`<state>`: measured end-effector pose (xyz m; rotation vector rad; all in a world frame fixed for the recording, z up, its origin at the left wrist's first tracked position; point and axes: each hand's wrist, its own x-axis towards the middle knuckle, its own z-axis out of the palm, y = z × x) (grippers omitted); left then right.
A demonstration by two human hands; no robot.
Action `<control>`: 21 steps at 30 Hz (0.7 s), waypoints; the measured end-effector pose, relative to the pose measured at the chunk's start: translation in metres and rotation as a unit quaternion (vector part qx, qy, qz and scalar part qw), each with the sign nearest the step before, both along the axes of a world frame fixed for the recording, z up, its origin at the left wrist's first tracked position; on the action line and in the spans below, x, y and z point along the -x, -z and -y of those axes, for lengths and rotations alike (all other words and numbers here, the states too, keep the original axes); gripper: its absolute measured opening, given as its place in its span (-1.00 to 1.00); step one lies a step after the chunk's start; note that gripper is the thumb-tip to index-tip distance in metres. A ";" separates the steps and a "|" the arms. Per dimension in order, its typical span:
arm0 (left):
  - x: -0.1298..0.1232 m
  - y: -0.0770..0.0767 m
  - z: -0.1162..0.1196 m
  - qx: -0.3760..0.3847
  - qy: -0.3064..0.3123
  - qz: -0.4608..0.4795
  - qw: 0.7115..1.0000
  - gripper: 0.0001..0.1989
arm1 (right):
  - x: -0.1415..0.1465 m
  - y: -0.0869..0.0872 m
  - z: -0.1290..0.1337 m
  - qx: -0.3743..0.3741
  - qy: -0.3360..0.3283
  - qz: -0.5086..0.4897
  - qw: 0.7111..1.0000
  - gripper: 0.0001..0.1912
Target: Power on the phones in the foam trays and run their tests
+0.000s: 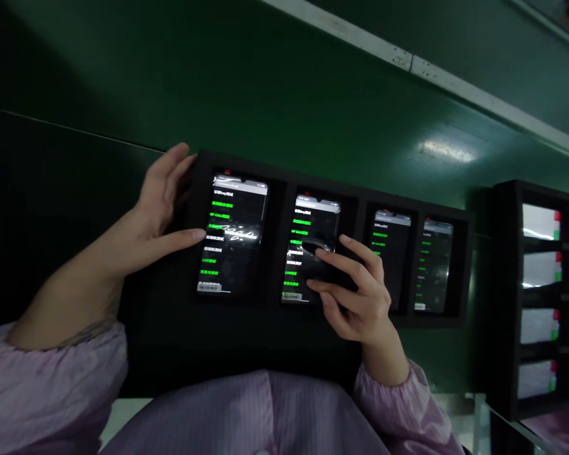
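Observation:
A long black tray point(277, 253) with compartments lies in front of me, holding several phones with lit screens that list green and white text. My left hand point(159, 208) grips the tray's left end, thumb on the rim beside the leftmost phone point(234, 243) and fingers at the outer corner. Over the second phone point(306, 218) is my right hand point(360, 287), its fingers spread and fingertips at the screen. Its palm holds nothing. To the right of that hand, a third phone point(392, 230) and the rightmost phone point(436, 265) sit in the tray, the third partly covered by my hand.
Another black tray point(505, 297) stands at the right, with several pale screens point(540, 268) edged in red and green. The green tabletop point(246, 82) is crossed by a light metal strip point(360, 41) at the back. A lilac sleeve point(557, 423) shows at the lower right.

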<state>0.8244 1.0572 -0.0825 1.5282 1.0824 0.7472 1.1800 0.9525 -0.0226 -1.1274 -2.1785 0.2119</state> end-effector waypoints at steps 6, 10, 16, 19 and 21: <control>0.001 -0.006 0.009 -0.048 0.061 -0.062 0.995 0.42 | 0.001 -0.001 0.000 0.017 -0.026 0.020 0.999 -0.73; 0.000 -0.016 0.015 0.026 0.058 -0.100 0.993 0.51 | 0.000 0.002 0.000 0.012 -0.016 0.031 0.999 -0.75; -0.007 -0.017 0.017 0.038 0.051 -0.149 0.987 0.59 | -0.001 0.003 0.004 -0.050 0.035 -0.021 0.998 -0.72; -0.002 -0.011 0.012 0.012 0.039 -0.186 0.982 0.77 | -0.007 -0.002 0.008 -0.088 0.106 -0.076 0.988 -0.65; 0.001 -0.006 0.009 -0.035 -0.004 -0.179 0.983 0.81 | -0.018 -0.007 0.011 -0.114 0.158 -0.112 0.974 -0.63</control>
